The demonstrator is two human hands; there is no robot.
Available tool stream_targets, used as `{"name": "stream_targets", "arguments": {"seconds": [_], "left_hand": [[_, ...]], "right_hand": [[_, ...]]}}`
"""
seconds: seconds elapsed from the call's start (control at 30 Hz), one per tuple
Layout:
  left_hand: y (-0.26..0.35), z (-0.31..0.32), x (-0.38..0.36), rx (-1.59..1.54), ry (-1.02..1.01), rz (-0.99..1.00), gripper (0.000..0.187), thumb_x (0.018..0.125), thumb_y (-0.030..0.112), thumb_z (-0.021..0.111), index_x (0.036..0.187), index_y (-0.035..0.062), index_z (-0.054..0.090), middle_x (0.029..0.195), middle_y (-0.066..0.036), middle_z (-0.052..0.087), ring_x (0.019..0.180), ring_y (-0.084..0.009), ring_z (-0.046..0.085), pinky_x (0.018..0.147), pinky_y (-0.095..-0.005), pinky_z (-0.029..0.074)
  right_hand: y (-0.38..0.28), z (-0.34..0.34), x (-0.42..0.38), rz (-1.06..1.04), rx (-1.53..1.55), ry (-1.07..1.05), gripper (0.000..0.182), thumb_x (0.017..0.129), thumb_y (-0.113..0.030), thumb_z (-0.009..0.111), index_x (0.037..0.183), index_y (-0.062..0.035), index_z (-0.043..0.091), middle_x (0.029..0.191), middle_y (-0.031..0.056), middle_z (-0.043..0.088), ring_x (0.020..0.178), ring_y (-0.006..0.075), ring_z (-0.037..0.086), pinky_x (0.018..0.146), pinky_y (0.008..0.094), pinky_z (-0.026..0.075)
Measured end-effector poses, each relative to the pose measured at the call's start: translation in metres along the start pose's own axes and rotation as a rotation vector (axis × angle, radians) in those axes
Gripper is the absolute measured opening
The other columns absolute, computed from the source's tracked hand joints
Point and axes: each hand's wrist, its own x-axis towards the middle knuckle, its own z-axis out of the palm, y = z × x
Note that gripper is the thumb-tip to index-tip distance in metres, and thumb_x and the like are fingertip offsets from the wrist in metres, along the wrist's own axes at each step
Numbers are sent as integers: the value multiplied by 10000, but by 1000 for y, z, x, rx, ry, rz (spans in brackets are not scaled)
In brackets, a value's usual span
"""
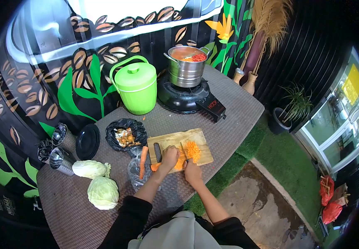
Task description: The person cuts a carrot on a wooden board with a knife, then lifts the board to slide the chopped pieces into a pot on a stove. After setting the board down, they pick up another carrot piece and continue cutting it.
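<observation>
A wooden cutting board [206, 156] lies on the table in front of me. My right hand [193, 172] grips a knife [183, 148], its blade pointing away from me across the board. My left hand [170, 157] is closed over carrot pieces [180, 162] just left of the blade; its fingertips are partly hidden. Right of the blade sits a heap of finely cut carrot [193, 151]. A whole carrot [143, 162] lies left of the board, on a clear plastic bag [134, 171].
Behind the board, a steel pot [185, 74] with orange and red food stands on a black stove [179, 98]. Left of it are a green lidded bucket [137, 89] and a black bag [111, 135] of peelings. Two cabbages [103, 193] and metal cups [62, 162] stand farther left.
</observation>
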Motion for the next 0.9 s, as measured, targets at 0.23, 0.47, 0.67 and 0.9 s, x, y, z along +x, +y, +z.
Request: {"name": "stream_targets", "arguments": {"seconds": [0.23,0.47,0.67,0.9], "left_hand": [[4,-5,-1,-23,-19,22,72,725,88,618,709,21,637,795,-152,606,832,-326,574,747,-421,463],[3,-6,2,-65,-34,29,83,731,91,623,703,14,638,757,-164,611,791,-330,589,709,-419,471],[5,-9,1,-112,-53,-2,88,726,66,641,742,-18,658,728,-190,632,675,-314,621,630,-390,491],[2,-6,0,-98,-63,-13,87,726,52,655,770,-21,669,733,-196,641,689,-299,644,636,-363,505]], "right_hand": [[10,-3,9,-64,-6,-4,320,938,-306,415,954,8,475,782,244,635,771,404,639,699,476,505],[-2,7,4,-12,23,40,313,942,-295,405,972,10,468,761,245,635,761,404,639,697,479,505],[-6,8,-3,6,55,13,318,942,-287,398,969,20,476,791,266,629,775,414,630,709,496,493],[6,1,11,-42,185,-61,367,933,-300,407,1021,48,484,859,302,612,851,427,610,760,514,468]]}}
